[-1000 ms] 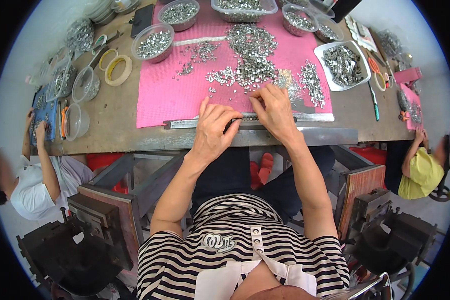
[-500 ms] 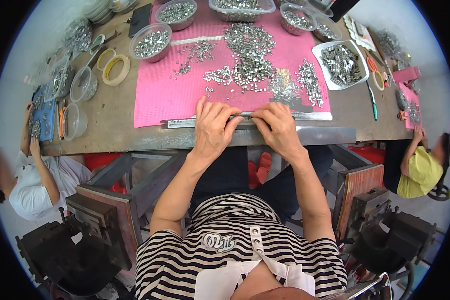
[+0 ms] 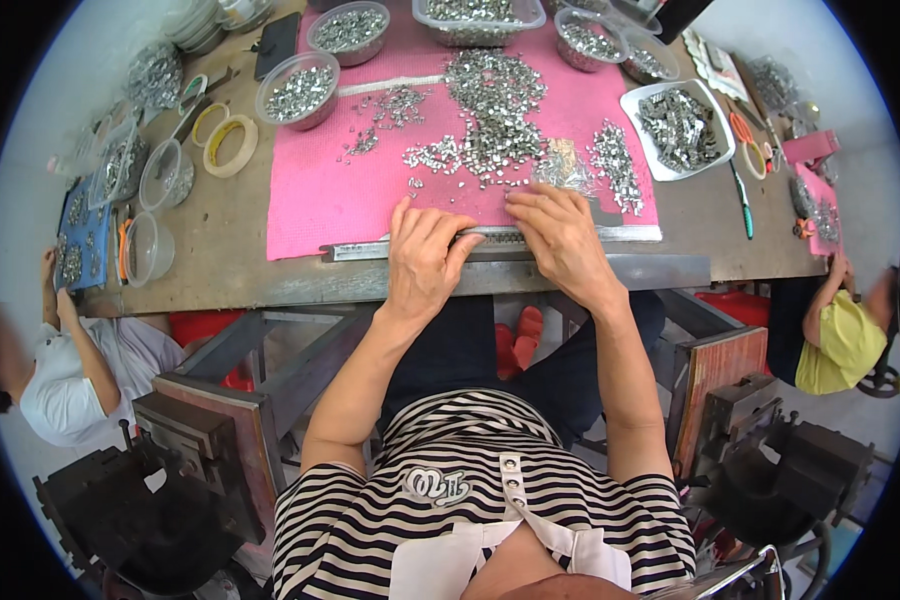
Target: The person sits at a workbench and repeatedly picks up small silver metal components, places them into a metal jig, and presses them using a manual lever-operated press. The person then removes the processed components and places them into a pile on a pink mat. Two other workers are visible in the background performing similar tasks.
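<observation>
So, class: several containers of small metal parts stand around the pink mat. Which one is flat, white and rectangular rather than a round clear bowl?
The white rectangular tray right of the pink mat; the others are clear tubs.

Tape rolls (image 3: 228,145) left on bench; white tray (image 3: 678,128) w/ metal bits right; green pen (image 3: 743,203) beside; co-workers both ends.

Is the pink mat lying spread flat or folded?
Spread flat: the pink mat lies open on the table, small metal parts scattered across it.
</observation>
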{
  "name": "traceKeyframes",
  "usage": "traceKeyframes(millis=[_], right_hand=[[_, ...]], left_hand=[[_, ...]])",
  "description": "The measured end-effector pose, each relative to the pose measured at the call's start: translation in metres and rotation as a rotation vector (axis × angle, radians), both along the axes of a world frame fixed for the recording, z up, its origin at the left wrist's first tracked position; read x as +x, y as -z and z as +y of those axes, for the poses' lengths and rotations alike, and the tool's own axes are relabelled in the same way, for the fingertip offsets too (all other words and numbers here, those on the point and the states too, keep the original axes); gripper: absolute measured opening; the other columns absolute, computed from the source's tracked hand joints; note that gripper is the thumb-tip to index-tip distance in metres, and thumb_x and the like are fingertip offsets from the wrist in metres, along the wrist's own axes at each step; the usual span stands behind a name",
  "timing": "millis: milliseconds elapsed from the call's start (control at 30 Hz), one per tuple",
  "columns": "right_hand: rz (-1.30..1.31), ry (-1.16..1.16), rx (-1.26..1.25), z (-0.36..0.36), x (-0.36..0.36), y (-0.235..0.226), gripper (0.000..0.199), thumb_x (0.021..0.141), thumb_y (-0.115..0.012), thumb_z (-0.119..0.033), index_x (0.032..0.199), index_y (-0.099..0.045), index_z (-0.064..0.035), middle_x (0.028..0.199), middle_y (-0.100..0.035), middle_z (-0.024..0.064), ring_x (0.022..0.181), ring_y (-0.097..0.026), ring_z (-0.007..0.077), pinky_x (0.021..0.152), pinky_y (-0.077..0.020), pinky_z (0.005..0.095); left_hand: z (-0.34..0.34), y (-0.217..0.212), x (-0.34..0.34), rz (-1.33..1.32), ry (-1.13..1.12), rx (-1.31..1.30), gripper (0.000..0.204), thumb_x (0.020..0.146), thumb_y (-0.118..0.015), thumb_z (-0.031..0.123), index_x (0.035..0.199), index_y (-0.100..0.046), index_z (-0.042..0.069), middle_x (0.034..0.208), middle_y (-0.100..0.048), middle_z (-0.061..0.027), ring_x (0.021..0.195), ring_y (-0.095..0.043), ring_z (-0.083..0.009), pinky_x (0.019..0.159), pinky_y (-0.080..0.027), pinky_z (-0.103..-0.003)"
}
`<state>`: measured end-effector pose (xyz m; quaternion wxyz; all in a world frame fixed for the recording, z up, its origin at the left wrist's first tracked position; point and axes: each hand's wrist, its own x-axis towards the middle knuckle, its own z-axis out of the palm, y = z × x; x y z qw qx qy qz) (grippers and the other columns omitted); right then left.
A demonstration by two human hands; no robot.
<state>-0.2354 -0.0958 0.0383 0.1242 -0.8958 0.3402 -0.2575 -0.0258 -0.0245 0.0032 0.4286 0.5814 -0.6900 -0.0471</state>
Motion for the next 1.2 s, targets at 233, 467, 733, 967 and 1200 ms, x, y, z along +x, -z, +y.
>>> traceKeyframes(millis=[233, 467, 733, 967, 1200], right_hand=[[-0.071, 0.147, 0.094, -0.005, -0.015, -0.001, 0.018, 0.093, -0.068, -0.003, 0.109, -0.074, -0.0034, 0.104, -0.071, 0.0098, 0.102, -0.065, 0.0284, 0.093, -0.0452, 0.0414], [-0.118, 0.131, -0.013, -0.020, 0.013, 0.014, 0.014, 0.091, -0.071, -0.006, 0.104, -0.074, -0.0059, 0.086, -0.061, 0.0083, 0.087, -0.060, 0.0282, 0.081, -0.0431, 0.0418], [-0.018, 0.130, -0.012, -0.022, 0.012, 0.013, 0.008, 0.087, -0.074, -0.008, 0.092, -0.068, -0.0055, 0.091, -0.062, 0.0105, 0.092, -0.060, 0.0300, 0.084, -0.0429, 0.0436], [-0.070, 0.128, -0.039, -0.021, 0.003, 0.011, 0.007, 0.087, -0.075, -0.007, 0.092, -0.070, -0.0054, 0.086, -0.062, 0.0074, 0.087, -0.061, 0.0274, 0.083, -0.0420, 0.0415], [-0.059, 0.159, -0.016, -0.024, 0.009, 0.017, 0.008, 0.087, -0.076, -0.010, 0.092, -0.071, -0.0063, 0.085, -0.062, 0.0068, 0.086, -0.061, 0.0264, 0.080, -0.0413, 0.0413]], left_hand=[[-0.001, -0.001, -0.001, -0.020, 0.001, -0.021, 0.019, 0.085, -0.082, 0.017, 0.100, -0.074, 0.007, 0.090, -0.069, -0.0048, 0.091, -0.063, -0.0258, 0.113, -0.038, -0.053], [-0.007, -0.006, 0.000, -0.001, 0.016, -0.001, 0.018, 0.088, -0.080, 0.021, 0.101, -0.075, 0.010, 0.093, -0.070, -0.0039, 0.092, -0.064, -0.0254, 0.114, -0.033, -0.053], [-0.059, -0.011, 0.006, -0.216, -0.047, 0.038, 0.020, 0.086, -0.081, 0.029, 0.091, -0.073, 0.012, 0.091, -0.065, -0.0018, 0.097, -0.059, -0.0254, 0.104, -0.033, -0.053], [-0.065, -0.011, 0.004, -0.286, -0.027, 0.026, 0.016, 0.086, -0.080, 0.025, 0.089, -0.072, 0.011, 0.089, -0.064, -0.0034, 0.095, -0.060, -0.0257, 0.103, -0.033, -0.054], [-0.063, -0.009, 0.007, -0.201, 0.006, 0.078, 0.013, 0.087, -0.079, 0.022, 0.091, -0.074, 0.011, 0.086, -0.066, -0.0020, 0.092, -0.061, -0.0239, 0.104, -0.032, -0.055]])
